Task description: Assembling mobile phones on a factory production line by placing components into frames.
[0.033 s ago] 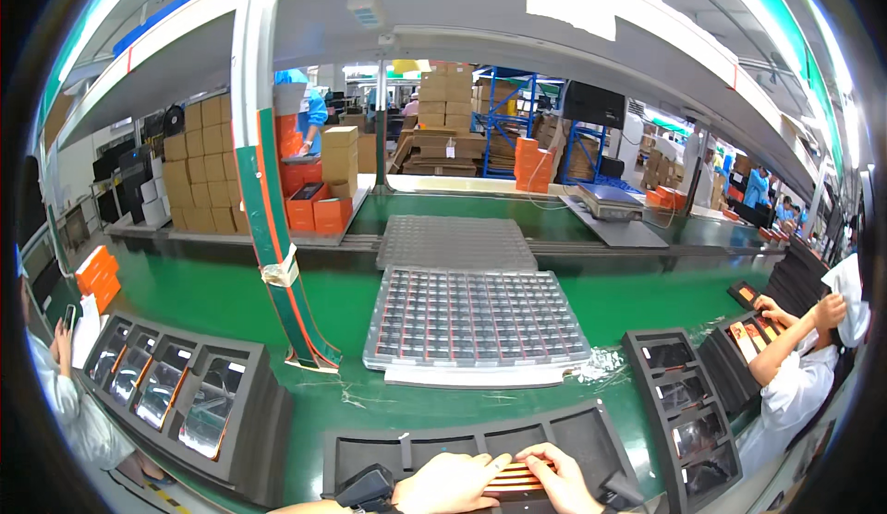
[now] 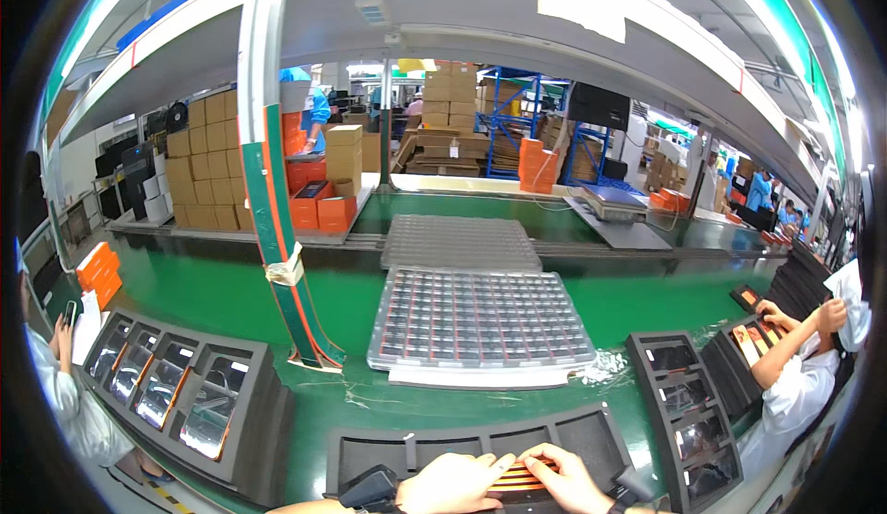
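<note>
Low in the view, my left hand and my right hand close from both sides on a small stack of thin, flat, orange-edged pieces. Both thumbs and fingers meet near its top, and the exact kind of piece cannot be made out. The stack is above a dark grey foam tray with several compartments. Part of the tray is hidden behind my hands and wrists. A dark band wraps each wrist.
A clear compartment tray of small parts lies ahead on the green bench. Foam trays of glossy dark panels stand at the left and right. A green post rises left of centre. Co-workers sit on both sides.
The whole view has shifted very slightly. Both hands keep the same grip on the stack.
</note>
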`<move>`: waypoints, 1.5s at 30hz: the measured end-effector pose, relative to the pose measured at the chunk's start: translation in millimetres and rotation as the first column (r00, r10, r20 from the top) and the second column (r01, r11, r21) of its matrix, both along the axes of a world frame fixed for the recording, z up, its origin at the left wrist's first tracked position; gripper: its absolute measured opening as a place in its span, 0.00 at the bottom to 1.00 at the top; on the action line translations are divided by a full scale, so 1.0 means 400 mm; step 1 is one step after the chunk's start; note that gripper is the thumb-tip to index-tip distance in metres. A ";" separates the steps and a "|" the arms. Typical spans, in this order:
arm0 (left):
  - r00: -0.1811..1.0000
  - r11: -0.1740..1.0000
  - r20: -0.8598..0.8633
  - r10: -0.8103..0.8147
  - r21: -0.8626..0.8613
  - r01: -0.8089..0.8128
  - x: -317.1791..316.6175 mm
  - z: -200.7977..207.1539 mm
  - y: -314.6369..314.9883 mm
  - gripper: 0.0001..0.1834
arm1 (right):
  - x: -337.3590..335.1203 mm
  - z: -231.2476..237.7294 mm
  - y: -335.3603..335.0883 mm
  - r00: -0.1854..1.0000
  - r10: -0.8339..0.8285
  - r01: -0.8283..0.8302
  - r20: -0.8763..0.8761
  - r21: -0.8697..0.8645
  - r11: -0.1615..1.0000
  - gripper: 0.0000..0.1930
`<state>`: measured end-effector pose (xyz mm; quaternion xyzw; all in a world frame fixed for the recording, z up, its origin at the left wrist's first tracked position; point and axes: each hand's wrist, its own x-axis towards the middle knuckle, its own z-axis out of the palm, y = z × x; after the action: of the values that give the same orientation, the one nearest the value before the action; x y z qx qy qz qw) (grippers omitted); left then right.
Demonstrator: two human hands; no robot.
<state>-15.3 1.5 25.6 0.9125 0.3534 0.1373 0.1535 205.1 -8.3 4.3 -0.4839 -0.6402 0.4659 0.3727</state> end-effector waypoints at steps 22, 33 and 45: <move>0.995 1.000 0.100 0.005 -0.006 -0.004 -0.030 -0.018 0.018 0.37 | -0.483 -0.056 0.848 0.652 -0.307 -0.560 0.693 0.714 0.421 0.08; 0.977 0.998 0.208 0.047 -0.058 -0.035 -0.019 -0.047 0.017 0.21 | -0.489 -0.055 0.945 0.641 -0.358 -0.487 0.679 0.720 0.495 0.06; 0.979 0.998 0.197 0.052 -0.046 -0.043 -0.028 -0.037 0.020 0.23 | -0.484 -0.037 0.924 0.637 -0.338 -0.553 0.692 0.717 0.425 0.07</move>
<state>-26.4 9.4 10.8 0.8823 0.3609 0.2236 0.2033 11.5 361.4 -10.3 -0.3050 -0.9082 -0.1746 0.2274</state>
